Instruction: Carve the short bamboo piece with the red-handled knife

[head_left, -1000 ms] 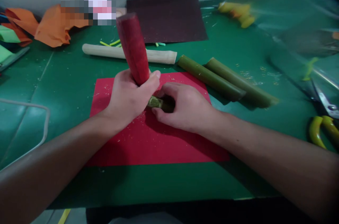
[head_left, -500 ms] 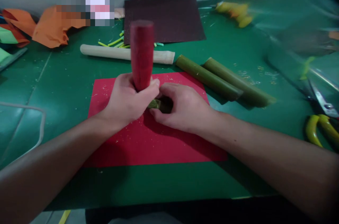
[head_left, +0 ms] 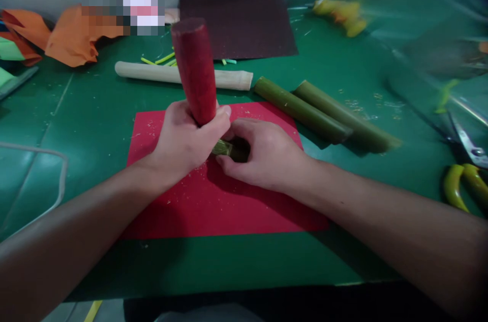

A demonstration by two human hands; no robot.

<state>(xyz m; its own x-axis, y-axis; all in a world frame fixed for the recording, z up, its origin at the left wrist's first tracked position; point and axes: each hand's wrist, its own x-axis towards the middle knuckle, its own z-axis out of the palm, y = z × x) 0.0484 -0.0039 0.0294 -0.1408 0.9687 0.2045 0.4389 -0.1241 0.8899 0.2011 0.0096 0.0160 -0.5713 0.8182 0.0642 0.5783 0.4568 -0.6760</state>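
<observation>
My left hand (head_left: 186, 134) is closed round a tool with a thick red wooden handle (head_left: 197, 73). The handle stands up, its top leaning left; the tool's lower end is hidden behind my hand. Curled over a short piece of green bamboo (head_left: 239, 152), my right hand (head_left: 263, 154) holds it against the red sheet (head_left: 236, 215). A pale carved patch shows on the bamboo between my hands. Small shavings are scattered over the sheet. Two split green bamboo lengths (head_left: 301, 111) lie just beyond my right hand.
A pale peeled stick (head_left: 152, 72) lies behind the red sheet, near thin yellow-green strips (head_left: 164, 57) and a dark sheet (head_left: 244, 22). Crumpled orange paper (head_left: 72, 40) is at the far left. Yellow-handled scissors (head_left: 453, 185) lie at the right on the green table (head_left: 244, 266).
The red handle's top has tipped to the left, from nearly upright to a slant. Both hands stay in almost the same place on the bamboo.
</observation>
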